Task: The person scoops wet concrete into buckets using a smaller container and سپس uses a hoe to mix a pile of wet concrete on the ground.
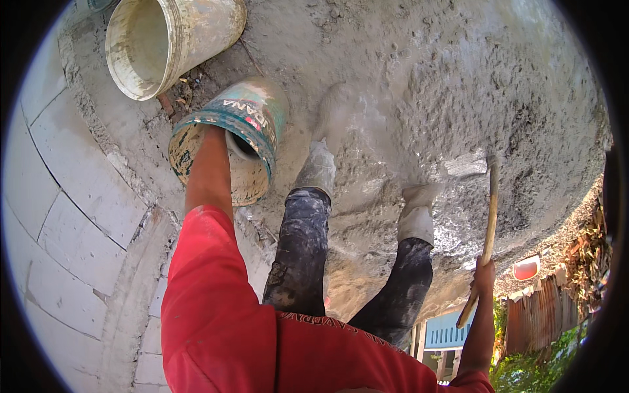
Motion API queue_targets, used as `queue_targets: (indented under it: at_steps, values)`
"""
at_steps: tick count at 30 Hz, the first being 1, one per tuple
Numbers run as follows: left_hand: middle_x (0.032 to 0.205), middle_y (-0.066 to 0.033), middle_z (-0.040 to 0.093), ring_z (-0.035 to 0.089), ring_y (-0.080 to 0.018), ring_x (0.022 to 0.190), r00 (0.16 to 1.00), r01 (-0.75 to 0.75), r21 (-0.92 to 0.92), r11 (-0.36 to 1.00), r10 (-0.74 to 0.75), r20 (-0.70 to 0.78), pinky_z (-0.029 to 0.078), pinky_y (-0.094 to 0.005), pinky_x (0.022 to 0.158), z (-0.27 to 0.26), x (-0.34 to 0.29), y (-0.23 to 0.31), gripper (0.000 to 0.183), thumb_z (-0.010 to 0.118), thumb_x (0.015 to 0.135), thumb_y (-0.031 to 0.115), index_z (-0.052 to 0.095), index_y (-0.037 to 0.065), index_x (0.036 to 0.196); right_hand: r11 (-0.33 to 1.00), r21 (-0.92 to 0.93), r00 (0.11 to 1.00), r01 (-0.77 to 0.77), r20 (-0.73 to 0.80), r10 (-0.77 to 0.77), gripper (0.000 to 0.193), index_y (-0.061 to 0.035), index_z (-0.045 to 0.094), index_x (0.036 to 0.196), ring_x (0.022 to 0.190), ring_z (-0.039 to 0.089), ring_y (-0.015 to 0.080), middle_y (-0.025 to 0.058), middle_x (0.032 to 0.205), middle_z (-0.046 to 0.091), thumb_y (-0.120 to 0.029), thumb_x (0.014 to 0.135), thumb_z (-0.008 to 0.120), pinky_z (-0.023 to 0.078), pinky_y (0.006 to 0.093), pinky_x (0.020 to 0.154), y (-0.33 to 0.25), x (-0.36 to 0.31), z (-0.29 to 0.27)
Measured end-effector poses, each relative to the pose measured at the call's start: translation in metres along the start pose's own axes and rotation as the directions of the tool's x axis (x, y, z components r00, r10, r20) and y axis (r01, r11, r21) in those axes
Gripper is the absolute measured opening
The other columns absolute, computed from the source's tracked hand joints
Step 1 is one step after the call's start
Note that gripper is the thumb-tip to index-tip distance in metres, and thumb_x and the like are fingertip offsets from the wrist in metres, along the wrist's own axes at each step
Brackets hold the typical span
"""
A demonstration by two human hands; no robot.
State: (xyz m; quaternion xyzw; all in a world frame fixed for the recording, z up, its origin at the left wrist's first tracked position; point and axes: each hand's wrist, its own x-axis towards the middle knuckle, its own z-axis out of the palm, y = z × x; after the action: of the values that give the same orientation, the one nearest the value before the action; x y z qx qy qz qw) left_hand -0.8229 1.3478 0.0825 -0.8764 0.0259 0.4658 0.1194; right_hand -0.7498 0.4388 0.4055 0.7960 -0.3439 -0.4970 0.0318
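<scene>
My left forearm (209,173) reaches into a tilted green bucket (265,108) whose rim is caked with mortar. The bucket's rim and wall hide that hand, so its fingers do not show. Beside the forearm, inside the bucket, is a pale curved edge (242,149) around a dark hollow; I cannot tell what it belongs to. My right hand (483,275) is closed around the wooden handle of a hoe (490,209). The hoe's blade (466,164) rests on wet grey mortar (537,111), out ahead of my right boot.
A whitish bucket (206,39) lies tilted beyond the green one. A block wall (85,190) runs along the left. My mortar-coated boots (317,167) stand in the mix. Rusty corrugated sheet (540,318), dry leaves and green plants lie at the lower right.
</scene>
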Motion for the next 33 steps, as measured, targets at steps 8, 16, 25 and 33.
queue_targets:
  at_steps: [8,16,25,33]
  values:
    - [0.132,-0.0140,0.063,0.059,-0.0341,0.121,0.989,0.145,-0.153,0.978,-0.147,-0.004,0.047,-0.0448,0.104,-0.008,-0.088,0.024,0.048,0.053,0.092,0.036,0.062,0.009,0.130,1.000,-0.003,0.999,0.026,0.023,-0.026,0.047,0.0074,0.051,0.101,0.045,0.063,0.0300,0.0147,0.064,0.058,-0.039,0.098,0.058,0.050,0.0414,0.037,-0.004,-0.001,-0.018]
    - [0.112,-0.0233,0.069,0.065,-0.0401,0.106,0.893,0.209,-0.886,0.413,-0.451,0.001,0.050,-0.0426,0.093,-0.073,-0.229,0.024,0.065,0.067,0.077,0.013,0.050,0.004,0.139,0.976,-0.202,0.993,0.087,-0.058,-0.101,0.053,0.0068,0.063,0.104,0.097,0.067,0.0462,0.0311,0.097,0.069,-0.045,0.090,0.064,0.054,0.0519,0.083,0.031,0.022,-0.013]
    - [0.121,-0.0145,0.065,0.063,-0.0222,0.103,0.955,0.018,-0.997,0.074,-0.295,-0.005,0.049,-0.0319,0.093,-0.287,-0.459,0.010,0.062,0.055,0.079,-0.001,0.045,-0.006,0.140,0.949,0.272,0.979,0.160,0.079,-0.188,0.047,0.0054,0.068,0.102,0.082,0.073,0.0372,0.0249,0.092,0.072,-0.039,0.088,0.066,0.058,0.0460,0.072,0.058,0.007,-0.004]
    - [0.115,-0.0163,0.065,0.063,-0.0268,0.103,0.977,-0.121,-0.912,0.391,-0.114,-0.179,0.049,-0.0347,0.093,-0.484,-0.533,0.252,0.061,0.060,0.067,0.000,0.053,-0.006,0.127,0.916,0.395,0.983,0.073,0.128,-0.134,0.045,-0.0037,0.062,0.128,0.121,0.062,0.0336,0.0187,0.129,0.064,-0.024,0.087,0.062,0.050,0.0445,0.100,0.243,-0.072,-0.034]
